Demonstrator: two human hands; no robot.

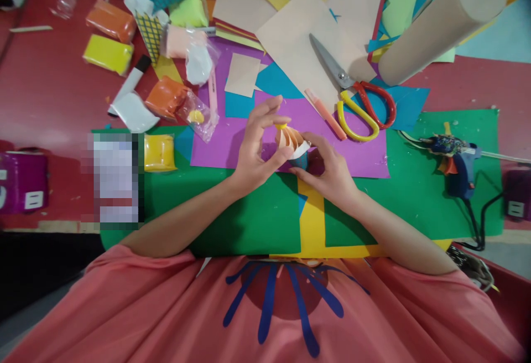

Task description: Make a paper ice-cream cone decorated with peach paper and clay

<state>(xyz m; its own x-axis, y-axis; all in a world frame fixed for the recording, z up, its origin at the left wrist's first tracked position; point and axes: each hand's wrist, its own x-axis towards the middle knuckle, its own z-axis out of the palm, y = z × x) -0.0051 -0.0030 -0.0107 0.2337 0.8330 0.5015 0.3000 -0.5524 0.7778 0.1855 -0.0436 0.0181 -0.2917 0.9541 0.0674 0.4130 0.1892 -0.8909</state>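
Between my hands is a small craft ice cream cone (289, 138), with a peach-coloured swirl, a yellow tip, a white rim and a blue cone body. My left hand (256, 151) is closed about the swirl, its thumb on the side and its fingers curled near the yellow tip. From the other side my right hand (334, 170) grips the cone's blue body and rim between thumb and fingers. The cone is tilted, and part of it is hidden by the fingers. Beneath it lies a purple sheet (224, 147) over a green one (249, 213).
Scissors (342, 78) and a pink capped pen (326, 114) lie beyond my right hand. A glue gun (460, 169) with its cable is at right, near a thick beige roll (440, 25). Clay packets (108, 53) and patterned cones (149, 31) crowd the left.
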